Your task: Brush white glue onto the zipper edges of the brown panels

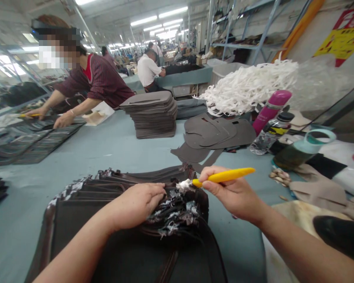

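Observation:
My right hand [228, 192] grips a yellow-handled brush [227, 175] whose tip is covered in white paste. That tip touches the right end of a fanned stack of dark brown leather-like panels [91, 192]. White smears and loose threads show along the stack's edges, thickest on the frayed ends just below the brush. My left hand [141, 204] lies flat on the panels, its fingers stretched toward the brush tip. A dark strap-like edge curves down the right side of the lower panels.
A neat pile of grey-brown panels [156, 118] stands behind, beside loose cut pieces [218, 131]. White strips [250, 86] heap at back right. A magenta flask [271, 110], a bottle [273, 133] and a teal-lidded jug [301, 147] stand at right. A co-worker [103, 80] reaches over panels at left.

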Demonstrator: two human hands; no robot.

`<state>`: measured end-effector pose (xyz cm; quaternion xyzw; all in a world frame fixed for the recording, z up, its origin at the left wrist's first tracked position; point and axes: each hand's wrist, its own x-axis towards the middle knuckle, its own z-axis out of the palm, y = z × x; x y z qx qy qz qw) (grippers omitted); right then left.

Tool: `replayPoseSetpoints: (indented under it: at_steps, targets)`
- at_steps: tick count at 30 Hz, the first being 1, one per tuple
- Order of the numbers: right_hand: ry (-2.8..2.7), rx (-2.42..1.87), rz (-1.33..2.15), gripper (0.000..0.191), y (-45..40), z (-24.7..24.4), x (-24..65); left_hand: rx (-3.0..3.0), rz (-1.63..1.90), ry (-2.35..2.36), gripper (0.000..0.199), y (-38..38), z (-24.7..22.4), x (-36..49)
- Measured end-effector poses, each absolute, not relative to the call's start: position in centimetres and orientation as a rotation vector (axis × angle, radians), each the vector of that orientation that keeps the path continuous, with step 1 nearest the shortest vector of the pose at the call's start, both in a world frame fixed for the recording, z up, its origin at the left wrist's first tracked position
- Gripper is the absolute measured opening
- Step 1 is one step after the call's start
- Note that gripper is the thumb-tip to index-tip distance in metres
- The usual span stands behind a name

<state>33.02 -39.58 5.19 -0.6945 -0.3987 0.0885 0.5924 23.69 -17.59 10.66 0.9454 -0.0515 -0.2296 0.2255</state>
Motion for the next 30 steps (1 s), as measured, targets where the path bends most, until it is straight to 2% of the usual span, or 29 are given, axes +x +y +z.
replayPoseSetpoints:
  at_steps: [3, 10, 17, 21, 30]
  targets:
    - [-0.953, -1.625, 0.275, 0.009, -39.3, 4.7, 33.3, 2.645, -0.612, -0.166, 0.033, -17.5, 10.6, 24.0]
    - [-0.742, -1.664, 0.080, 0.010, -39.7, 4.8, 34.3, 2.691, -0.522, -0.210, 0.032, -18.0, 10.8, 23.5]
    - [-0.778, -1.463, 0.458, 0.011, -39.1, 4.6, 35.1, 2.677, -0.397, 0.036, 0.022, -18.6, 10.5, 22.4]
    - [-0.969, -1.286, 0.622, 0.014, -39.6, 5.5, 35.2, 2.675, -0.334, 0.024, 0.030, -18.4, 10.0, 22.3]
    - [-1.061, -1.299, 0.580, 0.012, -40.1, 6.6, 35.7, 2.745, -0.325, -0.091, 0.031, -18.7, 10.4, 22.4]
